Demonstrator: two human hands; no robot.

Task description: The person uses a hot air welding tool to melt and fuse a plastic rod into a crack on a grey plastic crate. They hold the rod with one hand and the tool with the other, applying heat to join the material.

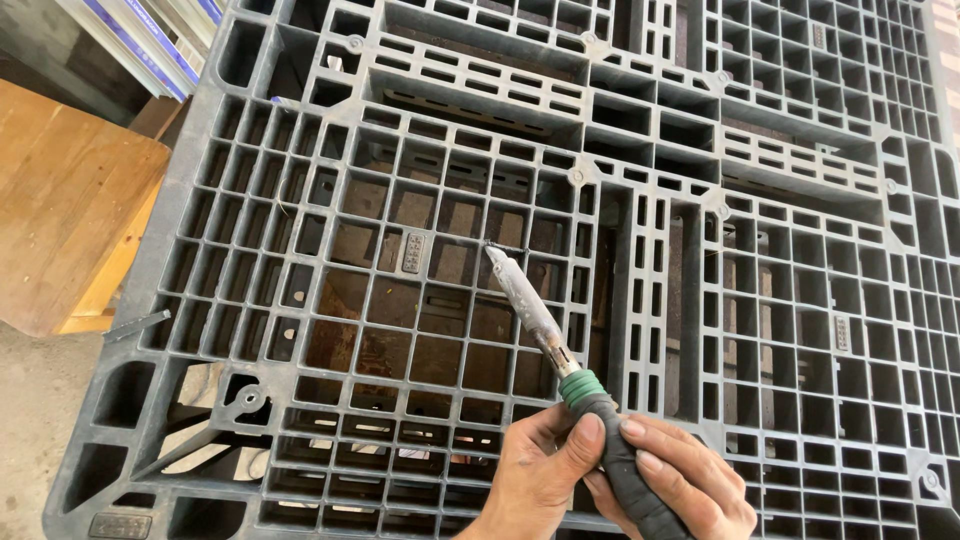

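Both hands, left hand (535, 470) & right hand (665, 480), wrapped tight round black grip of green-collared metal soldering iron (545, 335), hot tip touching a rib near middle of big dark grey plastic grid pallet (800, 250); best kept steady, tip on that rib, fingers well back from metal.

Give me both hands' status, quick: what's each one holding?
Left hand: closed on the soldering iron, thumb on its black handle.
Right hand: closed round the same handle; the iron's tip touches a rib of the black plastic pallet.
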